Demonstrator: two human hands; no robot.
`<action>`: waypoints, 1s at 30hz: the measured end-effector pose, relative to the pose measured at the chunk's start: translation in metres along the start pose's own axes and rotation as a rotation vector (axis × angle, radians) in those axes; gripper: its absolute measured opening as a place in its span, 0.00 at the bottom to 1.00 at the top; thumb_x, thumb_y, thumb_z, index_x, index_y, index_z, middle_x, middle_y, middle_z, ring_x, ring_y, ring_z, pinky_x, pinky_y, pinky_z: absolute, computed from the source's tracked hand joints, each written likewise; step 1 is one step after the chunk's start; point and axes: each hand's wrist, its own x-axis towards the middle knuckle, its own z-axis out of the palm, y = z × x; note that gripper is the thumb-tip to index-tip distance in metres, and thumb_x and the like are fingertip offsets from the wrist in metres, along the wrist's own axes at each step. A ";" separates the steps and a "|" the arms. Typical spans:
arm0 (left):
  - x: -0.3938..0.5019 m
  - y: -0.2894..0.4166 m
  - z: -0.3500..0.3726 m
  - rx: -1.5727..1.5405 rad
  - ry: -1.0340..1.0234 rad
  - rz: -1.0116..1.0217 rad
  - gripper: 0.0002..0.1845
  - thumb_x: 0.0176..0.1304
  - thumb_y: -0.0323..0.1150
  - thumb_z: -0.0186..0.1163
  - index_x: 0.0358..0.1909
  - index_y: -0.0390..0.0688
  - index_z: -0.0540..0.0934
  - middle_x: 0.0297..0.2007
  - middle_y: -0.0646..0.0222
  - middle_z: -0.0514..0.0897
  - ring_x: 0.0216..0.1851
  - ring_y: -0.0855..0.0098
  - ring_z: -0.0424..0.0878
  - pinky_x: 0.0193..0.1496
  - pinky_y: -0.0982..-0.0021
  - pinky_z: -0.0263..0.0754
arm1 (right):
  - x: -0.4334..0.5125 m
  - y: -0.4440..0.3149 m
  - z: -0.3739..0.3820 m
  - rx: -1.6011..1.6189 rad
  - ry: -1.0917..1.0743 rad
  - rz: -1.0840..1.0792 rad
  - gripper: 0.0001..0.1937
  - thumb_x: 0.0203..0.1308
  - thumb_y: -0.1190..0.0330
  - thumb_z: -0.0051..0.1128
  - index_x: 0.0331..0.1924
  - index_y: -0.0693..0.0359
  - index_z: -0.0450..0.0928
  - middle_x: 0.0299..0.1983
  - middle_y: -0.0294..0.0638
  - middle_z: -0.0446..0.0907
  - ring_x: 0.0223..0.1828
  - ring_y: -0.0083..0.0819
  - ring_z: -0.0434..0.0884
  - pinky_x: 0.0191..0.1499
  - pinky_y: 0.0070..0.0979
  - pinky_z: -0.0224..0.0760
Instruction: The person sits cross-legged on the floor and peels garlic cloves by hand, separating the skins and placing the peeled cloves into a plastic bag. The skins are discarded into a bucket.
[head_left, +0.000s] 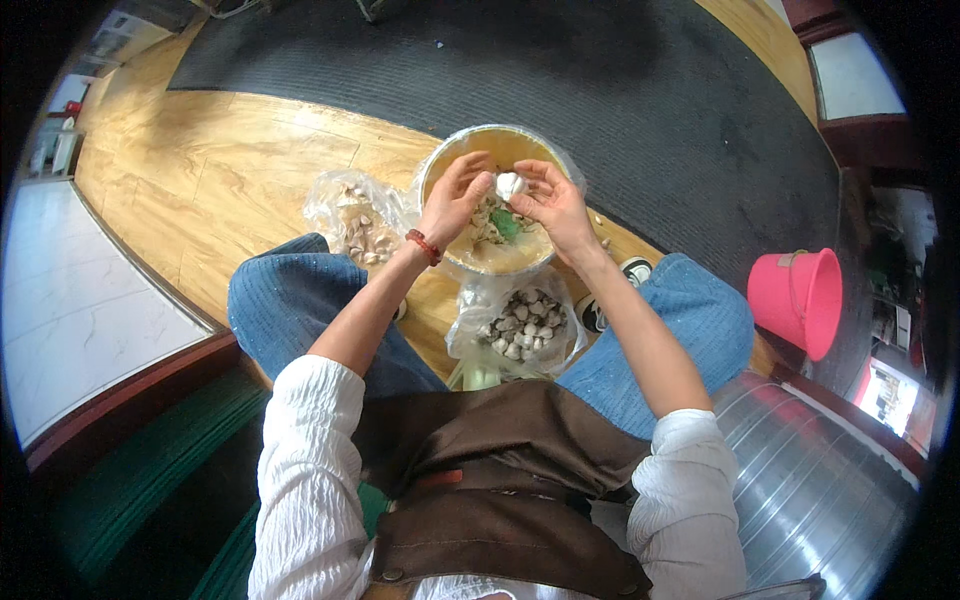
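Over a round bin lined with a clear plastic bag (491, 259), my right hand (553, 206) holds a white garlic bulb (511, 185) between thumb and fingers. My left hand (456, 196), with a red bead bracelet at the wrist, is just left of the bulb, its fingers apart; nothing shows in it. Inside the bin lie papery garlic skins (484, 217) and a piece of green material (505, 223). Left of the bin, separated garlic cloves (364, 236) lie in a clear plastic bag (322, 201). Between my legs, a second plastic bag (469, 319) contains many whole garlic bulbs (527, 330).
A pink bucket (772, 292) stands to the right, near a ribbed metal surface (810, 480). A dark ribbed mat (637, 112) covers the floor beyond the bin. Loose cloves (598, 220) lie on the wooden floor right of it. A white-topped surface (90, 300) is at the left.
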 end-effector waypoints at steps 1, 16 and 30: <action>-0.002 0.006 0.002 0.004 -0.092 -0.014 0.20 0.61 0.32 0.57 0.56 0.41 0.70 0.42 0.73 0.79 0.41 0.80 0.76 0.39 0.81 0.71 | 0.000 0.000 -0.001 -0.016 -0.001 0.034 0.20 0.54 0.74 0.60 0.51 0.67 0.68 0.42 0.40 0.75 0.40 0.24 0.77 0.43 0.19 0.74; -0.010 0.026 0.003 -0.182 -0.188 -0.115 0.14 0.58 0.27 0.59 0.46 0.37 0.76 0.35 0.67 0.81 0.36 0.79 0.78 0.39 0.78 0.75 | -0.003 -0.017 0.010 -0.501 -0.135 -0.277 0.15 0.52 0.67 0.63 0.45 0.57 0.77 0.38 0.31 0.70 0.35 0.17 0.72 0.36 0.15 0.69; -0.009 0.026 0.000 -0.527 -0.052 -0.324 0.09 0.61 0.28 0.56 0.42 0.35 0.78 0.34 0.68 0.80 0.30 0.82 0.75 0.35 0.81 0.72 | -0.004 -0.018 0.008 -0.086 -0.106 -0.158 0.19 0.51 0.77 0.61 0.48 0.62 0.72 0.39 0.35 0.77 0.39 0.20 0.77 0.44 0.19 0.73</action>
